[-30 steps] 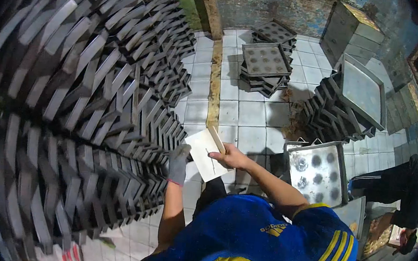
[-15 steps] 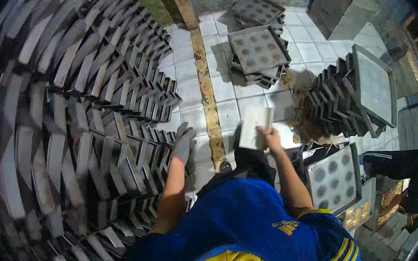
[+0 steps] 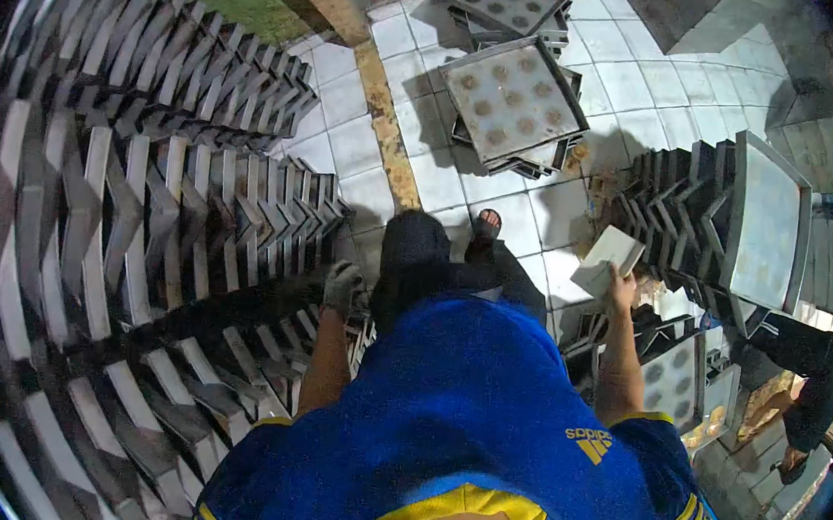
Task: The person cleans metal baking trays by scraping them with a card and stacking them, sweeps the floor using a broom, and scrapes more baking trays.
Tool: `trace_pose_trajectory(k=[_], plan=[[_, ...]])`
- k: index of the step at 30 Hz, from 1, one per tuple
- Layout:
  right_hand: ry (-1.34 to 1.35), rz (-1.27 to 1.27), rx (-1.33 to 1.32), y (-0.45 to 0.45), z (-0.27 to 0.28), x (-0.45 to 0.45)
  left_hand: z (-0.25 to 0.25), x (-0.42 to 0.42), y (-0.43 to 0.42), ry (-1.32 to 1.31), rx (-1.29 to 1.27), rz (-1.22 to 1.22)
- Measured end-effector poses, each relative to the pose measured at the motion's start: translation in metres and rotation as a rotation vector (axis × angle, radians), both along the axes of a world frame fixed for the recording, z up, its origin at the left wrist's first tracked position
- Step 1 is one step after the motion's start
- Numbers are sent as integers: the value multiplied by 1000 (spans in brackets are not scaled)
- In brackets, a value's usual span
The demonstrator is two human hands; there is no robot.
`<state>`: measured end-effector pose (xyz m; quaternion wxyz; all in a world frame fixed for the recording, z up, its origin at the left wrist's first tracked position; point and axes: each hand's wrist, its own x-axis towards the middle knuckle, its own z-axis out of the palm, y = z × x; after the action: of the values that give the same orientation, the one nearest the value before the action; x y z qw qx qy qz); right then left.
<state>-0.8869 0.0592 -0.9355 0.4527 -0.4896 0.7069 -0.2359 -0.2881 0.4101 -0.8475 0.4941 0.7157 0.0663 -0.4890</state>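
My right hand (image 3: 621, 290) grips a pale, flat rectangular piece (image 3: 608, 261) by its lower edge; its exact kind is unclear. That piece is held out to the right, over the tiled floor. On my left hand (image 3: 342, 286) is a grey glove; it hangs low with loosely bent fingers and nothing visible in it. Close beside it rise the tall stacks of metal trays (image 3: 221, 203) that fill the left side. A stack topped by a tray with dark round marks (image 3: 670, 383) stands near my right forearm.
Ahead are trays with round marks (image 3: 514, 99) on low stacks. Another tall stack has a pale tray (image 3: 769, 224) on top. A grey metal box (image 3: 676, 14) stands at the back. A co-worker's dark sleeve (image 3: 819, 384) shows at right. White tiles (image 3: 337, 147) cover the floor.
My right hand has swung outward to the right with the pale piece, which is now tilted. My left hand has drawn back toward my body. The view has shifted and a sandalled foot now shows.
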Motion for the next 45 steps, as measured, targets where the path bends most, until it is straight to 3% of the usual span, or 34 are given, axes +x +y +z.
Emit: trace_pose_trajectory(k=[2, 6, 8, 11, 13, 15, 17, 18, 19, 20, 22, 23, 25, 26, 28, 31, 34, 35, 37, 38, 40, 42, 44, 45], plan=[[-223, 107, 2, -31, 30, 18, 13, 13, -15, -57, -8, 27], [-217, 185, -17, -80, 54, 58, -19, 52, -51, -37, 84, -53], [-243, -11, -108, -73, 49, 75, -29, 67, -69, -11, 125, -117], [-64, -206, -78, -34, 18, 77, -34, 98, -109, 6, 148, -234], [-179, -365, -144, -1, 32, 105, -31, 124, -147, -22, 139, -303], [-224, -375, 109, 27, 24, 97, -25, 149, -185, -81, 134, -367], [-162, -513, 165, 32, 57, 130, -19, 172, -229, -174, 134, -431], [-329, -669, 148, 38, 1, 114, -17, 180, -248, -218, 137, -461], [-250, -565, 180, 33, -20, 101, -18, 188, -266, -249, 136, -481], [-500, -600, 62, 29, -19, 115, -25, 194, -281, -216, 95, -456], [-210, -581, 38, -6, -20, 127, -60, 205, -306, 48, -148, -227], [-30, -426, 107, -30, 15, 141, -50, 201, -324, 48, -140, -227], [-109, -442, 29, -65, 16, 171, -10, 186, -376, 161, -74, -298], [-141, -443, -20, -80, -2, 179, -19, 191, -400, 163, -68, -304], [-168, -427, 27, -107, 17, 219, -44, 206, -453, 154, -94, -426], [-274, -436, 104, -142, 43, 293, -62, 222, -564, 197, -78, -394], [-172, -545, 262, -160, 46, 358, -89, 244, -696, 176, -75, -452], [-106, -670, 275, -141, 1, 363, -121, 252, -735, 190, -90, -498], [-316, -664, 221, -174, 6, 421, -177, 266, -855, 181, -151, -605], [-264, -832, 339, -180, -3, 442, -190, 265, -890, 180, -143, -640], [-311, -916, 296, -200, -16, 495, -263, 264, -963, 266, -103, -619], [-175, -1005, 396, -196, -41, 520, -345, 254, -1017, 110, -231, -748], [-260, -1006, 481, -212, -28, 551, -367, 248, -1067, 284, -148, -658], [-259, -1016, 526, -227, -14, 566, -394, 245, -1083, 252, -163, -402]])
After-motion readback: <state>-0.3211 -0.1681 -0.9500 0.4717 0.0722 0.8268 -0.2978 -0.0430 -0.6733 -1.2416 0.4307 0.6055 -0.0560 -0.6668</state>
